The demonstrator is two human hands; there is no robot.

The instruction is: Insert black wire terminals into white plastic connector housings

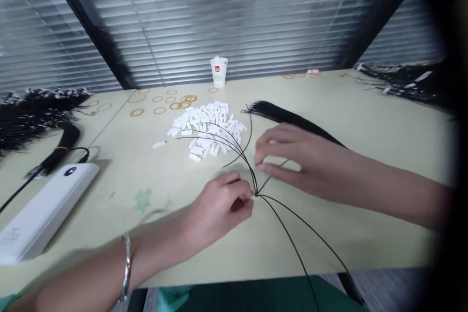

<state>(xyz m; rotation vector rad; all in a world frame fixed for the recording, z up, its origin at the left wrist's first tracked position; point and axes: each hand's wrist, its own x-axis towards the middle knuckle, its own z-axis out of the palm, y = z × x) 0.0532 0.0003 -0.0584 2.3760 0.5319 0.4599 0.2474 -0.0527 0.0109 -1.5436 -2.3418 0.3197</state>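
Note:
My left hand (228, 197) pinches a small white plastic connector (254, 197) between thumb and forefinger, mostly hidden by the fingertips. Several thin black wires (251, 171) fan out from it, some up over the pile and two down past the table's front edge. To the right and slightly higher, my right hand (285, 153) has thumb and forefinger brought together beside the wires; what is between the tips, if anything, cannot be made out. One wire passes behind its thumb and shows in the gap of the fingers. Beyond lies a pile of white connectors (210, 126).
A bundle of black wires (285, 114) lies behind my right hand. More wire bunches lie at far left (32, 117) and far right (413, 85). A white power bank (47, 214) rests at left. Rubber bands (160, 110) and a paper cup (219, 74) are at the back.

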